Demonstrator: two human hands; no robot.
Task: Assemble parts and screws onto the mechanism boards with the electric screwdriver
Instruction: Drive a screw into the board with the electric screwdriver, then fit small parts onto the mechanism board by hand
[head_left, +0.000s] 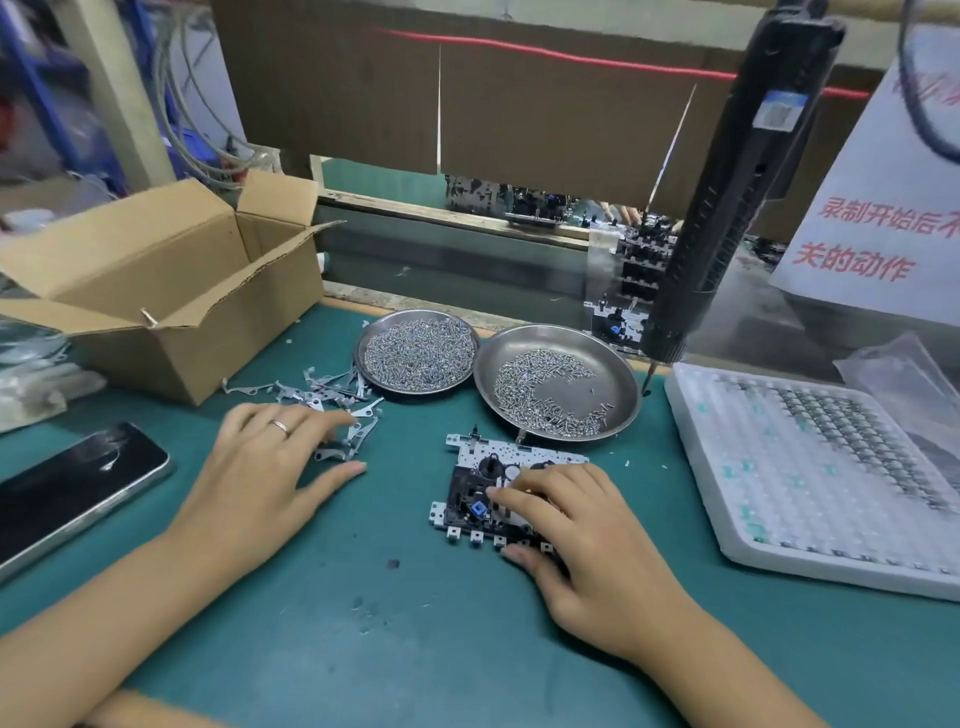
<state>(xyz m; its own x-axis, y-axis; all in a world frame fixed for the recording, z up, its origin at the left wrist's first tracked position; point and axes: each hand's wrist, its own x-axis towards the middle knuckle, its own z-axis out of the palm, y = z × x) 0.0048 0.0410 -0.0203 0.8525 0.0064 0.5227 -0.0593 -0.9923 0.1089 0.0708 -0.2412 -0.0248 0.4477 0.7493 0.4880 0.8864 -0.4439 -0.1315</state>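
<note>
On the green surface the left hand reaches with loose, open fingers into the metal parts just ahead; the right hand presses flat on the mechanism board.

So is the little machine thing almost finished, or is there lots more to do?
Early days, it looks. Done: the mechanism board lies on the mat with some parts fitted. In hand: the right hand steadies it while the left hand reaches into the loose metal levers. Left: the electric screwdriver hangs unused, and both dishes of screws are still well stocked.
</note>
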